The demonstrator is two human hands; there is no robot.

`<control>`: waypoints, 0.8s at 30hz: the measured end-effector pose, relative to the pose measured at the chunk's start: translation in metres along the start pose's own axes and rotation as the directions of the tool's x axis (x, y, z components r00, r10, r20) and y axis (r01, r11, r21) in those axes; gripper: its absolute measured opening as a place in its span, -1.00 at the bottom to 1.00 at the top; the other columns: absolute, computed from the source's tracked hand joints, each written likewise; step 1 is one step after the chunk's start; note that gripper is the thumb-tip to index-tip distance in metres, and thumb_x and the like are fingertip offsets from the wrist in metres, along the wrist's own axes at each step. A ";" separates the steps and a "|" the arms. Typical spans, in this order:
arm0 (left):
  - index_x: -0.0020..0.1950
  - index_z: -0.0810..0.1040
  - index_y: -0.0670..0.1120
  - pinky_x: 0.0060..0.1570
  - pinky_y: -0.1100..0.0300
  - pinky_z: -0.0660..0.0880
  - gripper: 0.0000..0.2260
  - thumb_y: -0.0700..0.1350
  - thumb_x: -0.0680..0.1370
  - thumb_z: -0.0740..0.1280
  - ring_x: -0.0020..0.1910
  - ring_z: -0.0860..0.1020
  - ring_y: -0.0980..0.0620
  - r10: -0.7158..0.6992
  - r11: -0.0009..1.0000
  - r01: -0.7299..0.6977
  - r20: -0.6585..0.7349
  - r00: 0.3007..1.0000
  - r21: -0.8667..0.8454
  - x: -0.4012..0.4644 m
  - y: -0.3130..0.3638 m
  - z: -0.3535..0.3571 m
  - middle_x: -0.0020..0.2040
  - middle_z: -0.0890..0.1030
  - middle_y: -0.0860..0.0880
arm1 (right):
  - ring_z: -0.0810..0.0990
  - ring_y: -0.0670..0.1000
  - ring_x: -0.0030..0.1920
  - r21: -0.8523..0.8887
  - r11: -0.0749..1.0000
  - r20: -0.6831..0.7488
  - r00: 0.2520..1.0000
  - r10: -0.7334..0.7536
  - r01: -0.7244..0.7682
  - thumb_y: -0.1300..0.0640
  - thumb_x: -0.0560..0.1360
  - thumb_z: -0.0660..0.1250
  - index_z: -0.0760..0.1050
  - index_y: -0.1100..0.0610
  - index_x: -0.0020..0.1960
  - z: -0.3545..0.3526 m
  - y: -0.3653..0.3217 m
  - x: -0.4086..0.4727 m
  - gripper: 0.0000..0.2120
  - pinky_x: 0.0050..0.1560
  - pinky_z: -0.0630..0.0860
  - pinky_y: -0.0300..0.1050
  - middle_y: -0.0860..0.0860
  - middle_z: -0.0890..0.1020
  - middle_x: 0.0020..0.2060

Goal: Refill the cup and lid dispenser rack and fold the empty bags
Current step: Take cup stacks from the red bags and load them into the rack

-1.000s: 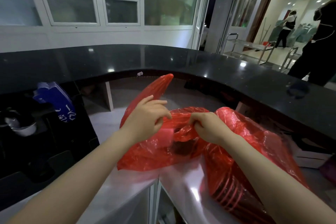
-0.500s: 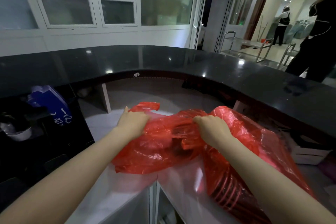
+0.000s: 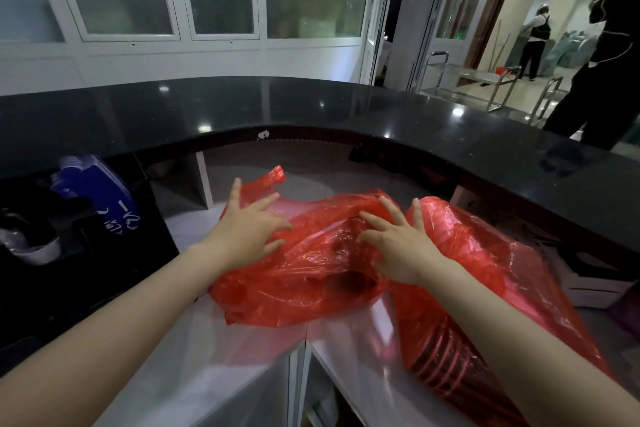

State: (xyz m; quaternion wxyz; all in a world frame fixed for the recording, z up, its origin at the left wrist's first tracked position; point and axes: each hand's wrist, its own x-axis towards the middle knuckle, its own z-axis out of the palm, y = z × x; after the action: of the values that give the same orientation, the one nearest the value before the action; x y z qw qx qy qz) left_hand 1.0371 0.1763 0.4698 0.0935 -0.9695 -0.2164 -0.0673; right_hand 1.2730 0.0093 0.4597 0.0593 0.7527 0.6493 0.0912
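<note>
The empty red plastic bag (image 3: 304,274) lies crumpled on the pale work surface (image 3: 214,357) at the centre of the view, one handle loop (image 3: 272,180) sticking up at its 11 o'clock corner. The left hand (image 3: 247,230) rests on the bag's left half with fingers spread and nearly straight, gripping nothing; the right hand (image 3: 398,246) lies on the right half the same way, fingers splayed flat on the film. Both look set to smooth it flat for folding.

At the bag's 4 o'clock a second red bag (image 3: 485,288) overlaps it, holding a ribbed stack, probably cups or lids (image 3: 440,364), though that is unclear through the plastic.

Risks, as I judge them: the film is thin and slick, so trapped air may puff it back up and spoil a fold. Flat palms have no grip, so the bag could slide toward the near edge at 6 o'clock, where the surface has a seam. A sweep to the right could catch the full bag and nudge its stack off.

Beyond, at 12 o'clock, runs a curved black counter (image 3: 346,107); a blue bag (image 3: 100,194) sits at 9 o'clock.
</note>
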 end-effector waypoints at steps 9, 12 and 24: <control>0.48 0.29 0.12 0.48 -0.12 -0.21 -0.62 -0.01 0.64 0.13 0.55 0.07 0.01 0.287 0.955 -0.295 0.148 0.946 0.035 0.029 0.013 0.007 0.50 0.31 0.06 | -0.16 0.11 0.55 0.058 0.998 0.010 1.000 0.016 -0.017 0.18 0.40 0.21 -0.02 -0.09 0.56 0.012 -0.028 0.022 -0.21 0.11 -0.71 0.19 -0.10 0.24 0.50; 0.54 0.06 0.21 0.39 -0.27 -0.35 -0.51 0.24 0.61 0.01 0.56 -0.04 -0.04 0.193 0.978 -0.208 0.329 0.924 0.009 0.039 0.006 0.032 0.54 0.22 0.06 | 0.08 0.14 0.48 0.020 1.000 0.049 0.999 -0.003 0.002 0.17 0.43 0.22 0.23 -0.11 0.48 0.015 -0.032 0.022 -0.36 0.13 -0.64 0.32 -0.06 0.46 0.28; 0.57 -0.22 0.04 0.45 -0.19 0.11 0.11 0.34 0.30 0.43 0.56 -0.13 0.01 -0.042 0.978 0.115 0.382 0.923 -0.172 0.025 -0.026 0.072 0.59 -0.12 0.03 | 0.56 0.23 0.09 0.360 0.874 0.019 0.939 0.342 -0.326 0.07 0.55 0.26 0.46 0.01 0.26 0.023 -0.021 -0.016 -0.71 0.05 0.47 0.03 0.12 0.62 0.06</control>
State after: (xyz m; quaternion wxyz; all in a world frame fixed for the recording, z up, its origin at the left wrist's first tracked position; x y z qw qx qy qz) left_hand 1.0552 0.2248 0.4084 -0.0459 -0.9594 -0.2616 0.0955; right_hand 1.2555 -0.0027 0.4322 -0.1098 0.8493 0.5163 -0.0025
